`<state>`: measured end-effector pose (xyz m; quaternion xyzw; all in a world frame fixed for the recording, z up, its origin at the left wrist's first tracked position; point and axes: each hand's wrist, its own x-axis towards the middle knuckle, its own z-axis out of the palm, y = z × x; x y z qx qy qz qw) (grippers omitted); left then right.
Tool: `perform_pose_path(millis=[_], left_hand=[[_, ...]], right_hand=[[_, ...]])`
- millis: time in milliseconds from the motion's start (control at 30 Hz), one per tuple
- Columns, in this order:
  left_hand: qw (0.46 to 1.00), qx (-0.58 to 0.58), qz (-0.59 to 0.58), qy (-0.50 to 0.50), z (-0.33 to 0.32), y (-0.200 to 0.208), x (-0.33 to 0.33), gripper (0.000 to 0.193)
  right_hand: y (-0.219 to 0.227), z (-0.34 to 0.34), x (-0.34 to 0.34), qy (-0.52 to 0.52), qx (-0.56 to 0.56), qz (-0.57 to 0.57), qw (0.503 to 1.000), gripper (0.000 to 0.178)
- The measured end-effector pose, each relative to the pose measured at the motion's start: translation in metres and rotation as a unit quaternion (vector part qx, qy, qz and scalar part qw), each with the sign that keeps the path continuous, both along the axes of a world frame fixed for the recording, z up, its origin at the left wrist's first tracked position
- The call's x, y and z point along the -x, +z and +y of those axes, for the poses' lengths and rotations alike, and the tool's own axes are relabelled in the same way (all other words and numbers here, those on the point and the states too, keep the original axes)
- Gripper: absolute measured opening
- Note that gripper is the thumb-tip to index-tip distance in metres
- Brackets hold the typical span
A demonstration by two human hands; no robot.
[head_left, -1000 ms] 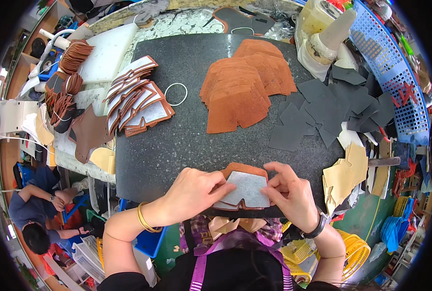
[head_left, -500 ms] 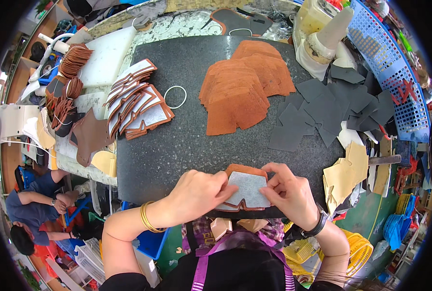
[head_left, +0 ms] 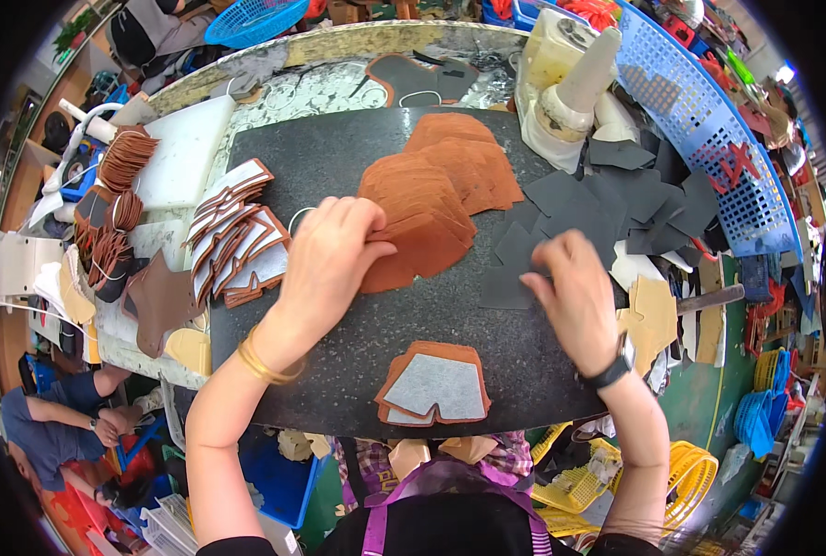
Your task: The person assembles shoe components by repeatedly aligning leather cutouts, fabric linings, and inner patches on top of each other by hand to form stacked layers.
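Note:
My left hand (head_left: 334, 246) reaches to the left edge of a stack of brown leather pieces (head_left: 418, 213); its thumb and bent fingers are apart, and whether a fingertip touches the top piece I cannot tell. Over the dark grey sheet pieces (head_left: 575, 208) hovers my right hand (head_left: 575, 296), slightly blurred, thumb and fingers apart, with nothing in it. Near the table's front edge lies a small pile of brown pieces with grey-white backing (head_left: 436, 385), each with a notch at its near side. Nothing touches that pile.
More backed pieces (head_left: 237, 236) lie fanned at the left, beside a white ring partly behind my left hand. A white container with a cone (head_left: 566, 93) and a blue perforated basket (head_left: 700, 120) stand at the far right. Beige scraps (head_left: 649, 315) lie by a hammer-like handle (head_left: 710, 298).
Both hands have let go of the backed pieces, which now lie on the table. My left hand has moved forward to the brown stack, my right forward over the grey pieces. The view has shifted.

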<state>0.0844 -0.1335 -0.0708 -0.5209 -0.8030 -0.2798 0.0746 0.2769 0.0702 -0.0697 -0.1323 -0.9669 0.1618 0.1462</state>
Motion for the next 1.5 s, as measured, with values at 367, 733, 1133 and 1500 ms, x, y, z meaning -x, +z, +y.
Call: perform_pose_path(millis=[367,733,1133,1500], left_hand=[[0.998,-0.015,-0.06,0.025,0.002,-0.018,-0.01,0.03],[0.864,0.03,-0.498,-0.074,-0.032,0.044,-0.025,0.012],[0.984,-0.039,-0.167,-0.045,-0.047,0.013,-0.097,0.019],[0.927,0.122,-0.352,-0.042,-0.066,-0.001,-0.082,0.019]], right_hand=[[-0.008,0.021,0.013,0.014,0.124,-0.03,0.992,0.03],[0.032,0.005,0.023,0.003,0.263,0.123,0.957,0.017],[0.04,-0.054,-0.013,0.225,0.335,-0.068,0.913,0.033],[0.009,-0.077,-0.03,0.068,0.426,-0.13,0.893,0.035]])
